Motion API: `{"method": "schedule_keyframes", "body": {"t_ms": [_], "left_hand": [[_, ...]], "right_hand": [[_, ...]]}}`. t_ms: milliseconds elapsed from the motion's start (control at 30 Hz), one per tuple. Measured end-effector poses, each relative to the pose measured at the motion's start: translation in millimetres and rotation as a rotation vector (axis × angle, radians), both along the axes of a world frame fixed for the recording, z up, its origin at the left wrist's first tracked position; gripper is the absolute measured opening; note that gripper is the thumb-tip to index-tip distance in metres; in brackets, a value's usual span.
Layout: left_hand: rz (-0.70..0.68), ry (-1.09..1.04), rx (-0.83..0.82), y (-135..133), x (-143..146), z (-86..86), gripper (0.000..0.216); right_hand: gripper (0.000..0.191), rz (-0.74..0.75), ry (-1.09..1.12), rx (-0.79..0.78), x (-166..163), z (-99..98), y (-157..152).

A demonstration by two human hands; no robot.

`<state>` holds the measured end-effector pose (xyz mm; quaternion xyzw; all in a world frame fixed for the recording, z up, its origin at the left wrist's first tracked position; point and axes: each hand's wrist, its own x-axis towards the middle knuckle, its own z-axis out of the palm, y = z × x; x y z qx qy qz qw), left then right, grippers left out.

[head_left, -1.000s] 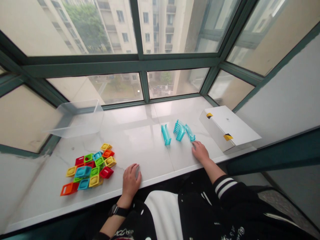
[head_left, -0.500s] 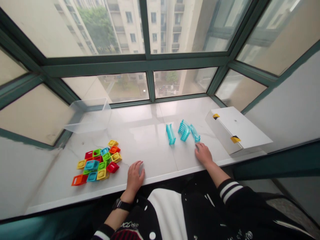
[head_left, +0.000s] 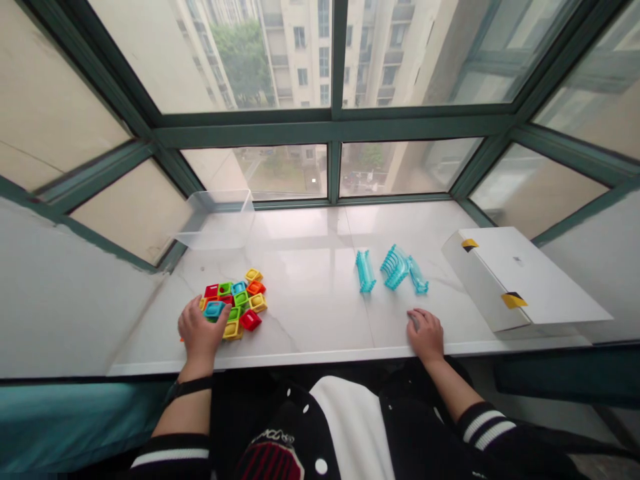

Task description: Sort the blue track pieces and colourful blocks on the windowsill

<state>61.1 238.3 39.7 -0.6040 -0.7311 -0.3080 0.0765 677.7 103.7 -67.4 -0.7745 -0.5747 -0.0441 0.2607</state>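
Observation:
My left hand [head_left: 201, 330] reaches over the pile of coloured plastic pieces at the left. Its thumb and fingers are spread around a blue plastic piece [head_left: 214, 309], which still sits in the pile. My hand hides part of the pile. Yellow [head_left: 258, 303], red [head_left: 251, 320] and green [head_left: 241, 298] pieces lie close by. On the right, my right hand [head_left: 426, 335] rests near the counter's front edge, fingers loosely bent and holding nothing. Beyond it are translucent turquoise pieces: a straight one [head_left: 366, 272], a curved ribbed one [head_left: 395, 267] and a narrow one [head_left: 418, 276].
A clear plastic bin [head_left: 220, 237] stands at the back left by the window. To the right is a white box [head_left: 535, 273] with yellow-and-black tabs. Green window frames [head_left: 330, 133] border the white counter [head_left: 310, 320] at the back and sides.
My left hand has moved left from the counter's front onto the coloured pile. My right hand has drawn back from the narrow turquoise piece. The camera view has shifted left.

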Motion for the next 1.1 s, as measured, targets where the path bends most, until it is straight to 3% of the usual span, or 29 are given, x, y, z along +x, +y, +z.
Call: {"method": "schedule_keyframes", "body": {"t_ms": [133,233,400,633,1100], "left_hand": [[0.022,-0.049,-0.255,9,-21,-12.8,0.106],[0.030,-0.051,-0.327,10,-27,-23.8,0.113],[0.056,-0.058,-0.281,8,-29,-37.6,0.113],[0.069,-0.077,-0.275,3,-10,-38.8,0.111],[-0.202,-0.071,-0.187,-8,49,-54.1,0.107]], "right_hand": [[0.030,-0.003,-0.002,-0.008,-2,1.9,-1],[0.030,-0.008,0.005,-0.029,-4,4.3,-1],[0.031,-0.016,0.029,-0.042,-5,6.0,0],[0.031,-0.014,0.039,-0.045,-5,4.8,-1],[0.031,-0.016,0.014,-0.044,-5,6.6,-1]]}}
